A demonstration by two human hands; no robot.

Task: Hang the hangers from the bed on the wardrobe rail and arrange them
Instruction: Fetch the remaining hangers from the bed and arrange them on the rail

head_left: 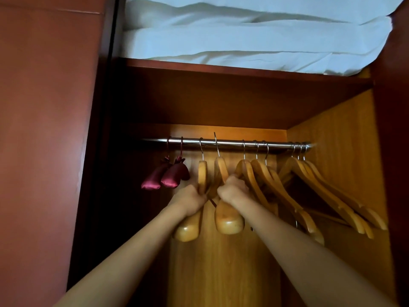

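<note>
— Hangers (314, 185) of varnished blond wood, broad at the shoulders, each with a thin steel hook. We count about eight along the rail (232, 144): three bunched at the far right, three fanned in the middle, two towards the left in our hands.
— And how do we hold those two?
— Our left hand (192, 199) is clenched round the near arm of the leftmost hanger (202, 173). Our right hand (232, 189) grasps the second hanger (228, 220) just above its rounded end. That one's hook stands higher over the rail than the rest, and we cannot tell whether it is seated.
— How will they handle, do we think?
— Stiff and solid, we'd judge, and light enough for one hand each. The lacquer looks slick, so a full wrap round the shoulder seems safer than a fingertip pinch. The hooks are thin wire that may swivel or snag a neighbour, so we'd steer by the wood.
— Anything close by?
— Two burgundy sachets (164, 178) hang at the rail's left end, near the leftmost hanger, and white bedding (243, 41) lies on the shelf (221, 66) above
</note>
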